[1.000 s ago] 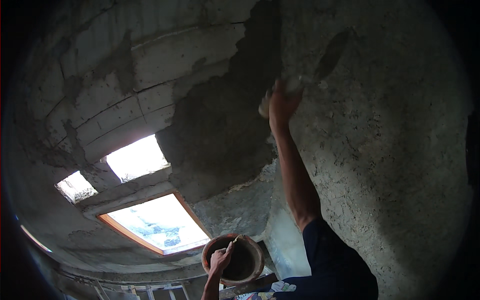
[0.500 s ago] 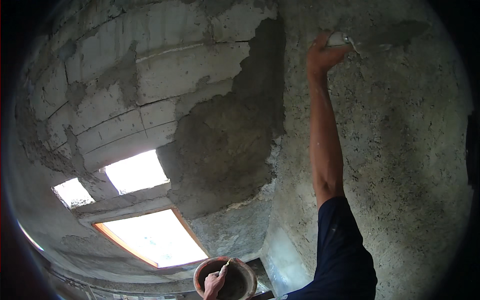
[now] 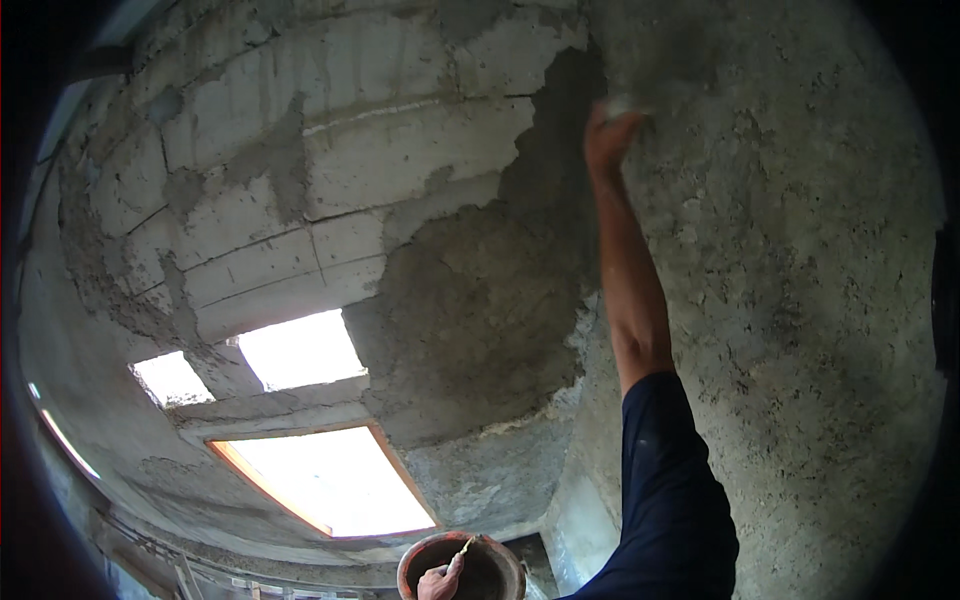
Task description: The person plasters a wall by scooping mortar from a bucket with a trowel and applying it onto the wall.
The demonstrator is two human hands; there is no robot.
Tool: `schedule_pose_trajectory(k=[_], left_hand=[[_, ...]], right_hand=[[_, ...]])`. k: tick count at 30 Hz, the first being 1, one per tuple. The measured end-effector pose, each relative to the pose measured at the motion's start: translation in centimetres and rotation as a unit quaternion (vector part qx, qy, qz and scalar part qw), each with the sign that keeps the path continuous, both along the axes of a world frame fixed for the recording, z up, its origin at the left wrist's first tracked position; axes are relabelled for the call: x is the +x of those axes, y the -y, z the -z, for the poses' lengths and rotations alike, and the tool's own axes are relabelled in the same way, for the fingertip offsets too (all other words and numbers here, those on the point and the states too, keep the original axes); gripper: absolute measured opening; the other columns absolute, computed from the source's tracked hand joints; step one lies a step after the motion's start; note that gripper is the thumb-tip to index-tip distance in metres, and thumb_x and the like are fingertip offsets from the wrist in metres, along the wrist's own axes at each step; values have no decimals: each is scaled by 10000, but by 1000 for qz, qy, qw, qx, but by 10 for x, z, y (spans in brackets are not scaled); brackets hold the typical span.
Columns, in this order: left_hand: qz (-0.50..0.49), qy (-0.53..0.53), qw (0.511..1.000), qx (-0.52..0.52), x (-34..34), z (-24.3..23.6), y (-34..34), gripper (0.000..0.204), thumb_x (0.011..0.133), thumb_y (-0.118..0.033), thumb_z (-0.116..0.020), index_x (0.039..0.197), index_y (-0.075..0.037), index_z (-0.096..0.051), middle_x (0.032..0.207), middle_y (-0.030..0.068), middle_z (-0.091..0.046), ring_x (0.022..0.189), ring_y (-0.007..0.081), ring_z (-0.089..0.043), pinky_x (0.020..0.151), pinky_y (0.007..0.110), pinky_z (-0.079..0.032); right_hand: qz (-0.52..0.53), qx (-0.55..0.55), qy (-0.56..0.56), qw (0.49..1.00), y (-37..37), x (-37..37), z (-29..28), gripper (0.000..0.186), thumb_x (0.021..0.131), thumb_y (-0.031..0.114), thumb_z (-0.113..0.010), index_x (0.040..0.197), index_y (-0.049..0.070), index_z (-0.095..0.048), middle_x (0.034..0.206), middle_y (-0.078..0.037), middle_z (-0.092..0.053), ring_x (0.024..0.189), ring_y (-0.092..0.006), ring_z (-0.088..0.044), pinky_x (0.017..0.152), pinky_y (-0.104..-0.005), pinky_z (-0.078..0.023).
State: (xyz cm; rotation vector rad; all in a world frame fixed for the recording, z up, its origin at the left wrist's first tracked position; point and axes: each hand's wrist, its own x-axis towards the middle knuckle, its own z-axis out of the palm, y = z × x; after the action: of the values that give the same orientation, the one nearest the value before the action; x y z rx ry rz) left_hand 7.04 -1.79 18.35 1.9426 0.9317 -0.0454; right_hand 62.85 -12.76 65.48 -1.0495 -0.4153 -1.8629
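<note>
My right arm in a dark sleeve reaches high up. At its end my right hand is closed round the pale handle of a trowel, close to the rough grey wall on the right. Motion blurs the trowel, and its blade hardly shows. At the bottom of the view, my left hand is closed over a round, reddish-rimmed bucket. A thin, pale yellowish piece, seemingly the bucket's handle, runs from that hand to the far rim. The bucket's inside is dark, and its contents cannot be made out.
Dark, damp-looking plaster covers part of the left wall beside the corner. Bare pale blocks show farther left. Below them are two small bright openings and a larger orange-framed window.
My right hand with the trowel has swung left and slightly down, toward the corner. The view has shifted, so the wall and bucket sit farther right. The left hand still grips.
</note>
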Motion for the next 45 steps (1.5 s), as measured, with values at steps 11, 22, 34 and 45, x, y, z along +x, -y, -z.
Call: schedule_pose_trajectory(k=[11,22,34,45], left_hand=[[-8,2,999,-37,-1,-12,8,579,870,-559,-459,934,-27,-678,795,167,-664,836,274,-634,768,360,-457],[14,-85,996,-8,15,7,2,687,775,-691,-475,821,-34,-672,731,163,-647,796,284,-647,721,367,-472],[67,122,989,41,19,19,-11,438,911,-369,-453,718,4,-575,678,238,-572,672,424,-568,598,490,-415],[27,66,997,-34,27,-15,-22,578,925,-474,-428,677,44,-497,529,180,-428,486,255,-397,523,397,-367]], right_hand=[[-220,-161,-285,919,-7,30,57,454,863,179,-580,1137,-119,-375,811,-171,-599,645,-245,-614,558,-363,-484],[-333,-158,-352,861,7,13,79,618,842,160,-594,1320,-42,-258,728,-111,-575,542,-161,-570,477,-334,-466],[-533,-350,-579,509,85,-214,270,289,820,199,-634,1029,37,-515,671,-1,-491,453,-78,-451,409,-252,-384],[-307,-806,-456,218,135,-348,427,372,718,207,-678,1044,53,-589,826,-144,-646,742,-249,-635,623,-369,-493]])
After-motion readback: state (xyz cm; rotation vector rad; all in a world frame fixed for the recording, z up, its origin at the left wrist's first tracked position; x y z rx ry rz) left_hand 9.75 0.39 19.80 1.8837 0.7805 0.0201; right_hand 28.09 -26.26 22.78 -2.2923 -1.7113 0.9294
